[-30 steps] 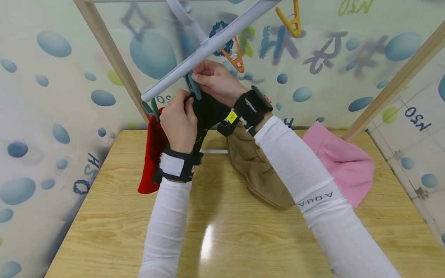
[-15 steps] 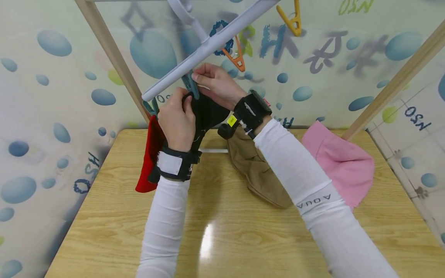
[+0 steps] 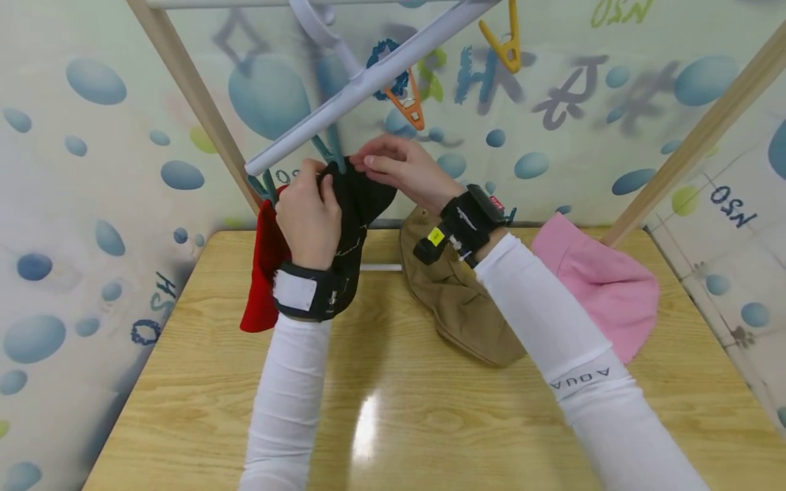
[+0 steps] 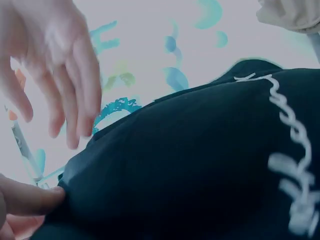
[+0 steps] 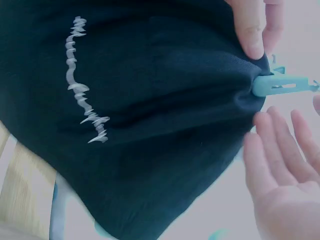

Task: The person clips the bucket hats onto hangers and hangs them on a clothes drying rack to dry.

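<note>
A black bucket-style hat [image 5: 165, 75] with white wavy stitching hangs from a teal clothespin [image 5: 282, 85] under the white hanger [image 3: 362, 83]. My left hand [image 3: 310, 225] pinches the hat's edge between thumb and fingers, just left of the clothespin. In the right wrist view, the clothespin's tip bites the gathered fabric. My right hand [image 3: 408, 167] is beside it with loosely extended fingers, holding nothing, fingertips close to the hat's edge. A second teal clothespin [image 3: 269, 185] at the hanger's left end holds a red cloth item [image 3: 264, 273], partly hidden behind my left hand.
An orange clothespin [image 3: 410, 109] and a yellow clothespin [image 3: 510, 51] hang farther right along the hanger. On the wooden table [image 3: 442, 423] lie a brown hat [image 3: 460, 300] and a pink hat [image 3: 598, 279]. Wooden posts [image 3: 202, 102] rise at both sides.
My right hand has let go of the clothespin and drawn slightly down and right, its fingers loosening. The clothespin now grips the black hat's edge; my left hand keeps its hold.
</note>
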